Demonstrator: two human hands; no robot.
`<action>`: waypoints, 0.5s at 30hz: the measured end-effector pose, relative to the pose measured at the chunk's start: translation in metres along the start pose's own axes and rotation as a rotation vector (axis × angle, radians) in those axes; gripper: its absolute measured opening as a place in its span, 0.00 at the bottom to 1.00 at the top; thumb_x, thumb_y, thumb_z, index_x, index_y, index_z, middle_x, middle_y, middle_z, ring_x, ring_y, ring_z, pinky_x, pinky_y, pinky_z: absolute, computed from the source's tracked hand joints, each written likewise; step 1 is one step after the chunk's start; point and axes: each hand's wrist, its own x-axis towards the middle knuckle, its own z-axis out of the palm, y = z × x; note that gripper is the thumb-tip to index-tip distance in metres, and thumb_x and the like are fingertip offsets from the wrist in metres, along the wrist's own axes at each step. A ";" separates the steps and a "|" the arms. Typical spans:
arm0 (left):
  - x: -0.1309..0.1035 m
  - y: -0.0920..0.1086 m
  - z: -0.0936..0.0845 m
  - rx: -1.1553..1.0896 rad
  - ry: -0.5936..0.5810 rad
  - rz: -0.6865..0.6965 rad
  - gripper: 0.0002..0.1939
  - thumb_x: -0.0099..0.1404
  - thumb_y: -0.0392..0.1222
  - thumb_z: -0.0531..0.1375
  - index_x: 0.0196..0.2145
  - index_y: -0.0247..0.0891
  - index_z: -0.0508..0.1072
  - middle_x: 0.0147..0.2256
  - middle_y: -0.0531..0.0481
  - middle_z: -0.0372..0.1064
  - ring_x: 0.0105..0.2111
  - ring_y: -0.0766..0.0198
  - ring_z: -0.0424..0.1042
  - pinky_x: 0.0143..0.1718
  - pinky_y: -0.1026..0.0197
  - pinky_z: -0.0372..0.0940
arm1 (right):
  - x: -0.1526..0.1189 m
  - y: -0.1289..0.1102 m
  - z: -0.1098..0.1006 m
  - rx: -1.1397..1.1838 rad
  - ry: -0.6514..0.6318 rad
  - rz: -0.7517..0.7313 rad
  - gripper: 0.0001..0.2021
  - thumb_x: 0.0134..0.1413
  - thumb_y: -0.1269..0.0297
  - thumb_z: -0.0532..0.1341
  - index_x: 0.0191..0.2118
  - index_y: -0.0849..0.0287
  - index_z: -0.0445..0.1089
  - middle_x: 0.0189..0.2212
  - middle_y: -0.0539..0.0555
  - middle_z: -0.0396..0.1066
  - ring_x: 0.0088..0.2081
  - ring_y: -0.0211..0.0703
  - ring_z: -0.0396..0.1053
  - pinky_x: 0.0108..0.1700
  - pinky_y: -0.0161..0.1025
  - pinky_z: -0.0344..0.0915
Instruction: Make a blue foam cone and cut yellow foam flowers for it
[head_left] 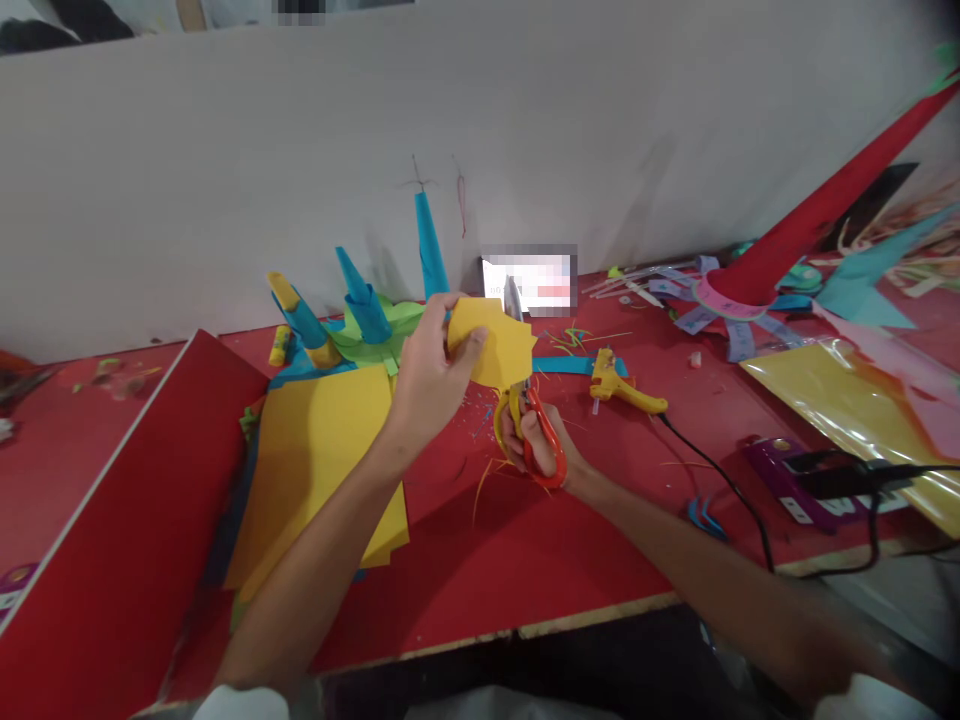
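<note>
With our left hand [431,375] pinching the yellow paper [495,345] and our right hand [544,445] closed in the scissors [525,400], we judged steady, short snips best.

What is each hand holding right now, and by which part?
The left hand pinches a yellow paper piece by its left edge. The right hand holds scissors by the red and yellow handle loops, blades up into the paper.
</note>
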 end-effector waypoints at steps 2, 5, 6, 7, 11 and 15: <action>0.003 0.000 -0.005 0.029 0.016 0.033 0.08 0.75 0.42 0.61 0.50 0.42 0.71 0.42 0.48 0.73 0.38 0.61 0.73 0.38 0.60 0.69 | 0.001 -0.001 -0.001 -0.004 -0.050 -0.012 0.36 0.56 0.19 0.56 0.31 0.54 0.61 0.21 0.43 0.56 0.16 0.32 0.55 0.17 0.34 0.56; 0.007 -0.001 -0.013 0.068 0.029 0.104 0.08 0.75 0.42 0.61 0.51 0.43 0.73 0.47 0.47 0.73 0.44 0.59 0.75 0.43 0.58 0.71 | 0.001 -0.001 -0.001 -0.011 -0.116 -0.006 0.37 0.55 0.18 0.55 0.35 0.54 0.62 0.23 0.44 0.57 0.19 0.34 0.55 0.20 0.35 0.57; 0.009 -0.002 -0.015 0.068 0.030 0.119 0.10 0.75 0.43 0.62 0.53 0.44 0.74 0.48 0.47 0.73 0.45 0.59 0.75 0.43 0.58 0.71 | 0.001 0.000 0.000 -0.013 -0.136 -0.004 0.37 0.56 0.18 0.55 0.36 0.54 0.63 0.24 0.44 0.57 0.20 0.34 0.55 0.21 0.35 0.58; 0.010 -0.003 -0.018 0.059 0.031 0.125 0.13 0.75 0.46 0.63 0.55 0.46 0.73 0.47 0.48 0.73 0.44 0.59 0.75 0.43 0.58 0.72 | 0.000 0.001 0.000 -0.016 -0.154 -0.004 0.37 0.56 0.18 0.55 0.37 0.54 0.63 0.25 0.44 0.58 0.21 0.34 0.55 0.22 0.35 0.58; 0.014 -0.012 -0.025 -0.021 0.059 0.100 0.23 0.74 0.54 0.66 0.62 0.51 0.68 0.37 0.52 0.69 0.33 0.63 0.72 0.37 0.60 0.72 | -0.004 0.007 -0.001 -0.045 -0.212 0.020 0.36 0.59 0.20 0.55 0.42 0.54 0.64 0.28 0.45 0.58 0.24 0.35 0.54 0.25 0.36 0.57; 0.015 -0.013 -0.029 -0.001 0.096 0.101 0.24 0.74 0.57 0.65 0.62 0.50 0.68 0.37 0.51 0.70 0.33 0.63 0.71 0.38 0.58 0.74 | -0.007 0.009 -0.006 -0.065 -0.237 0.041 0.34 0.61 0.22 0.55 0.43 0.54 0.64 0.27 0.45 0.56 0.24 0.36 0.52 0.25 0.36 0.54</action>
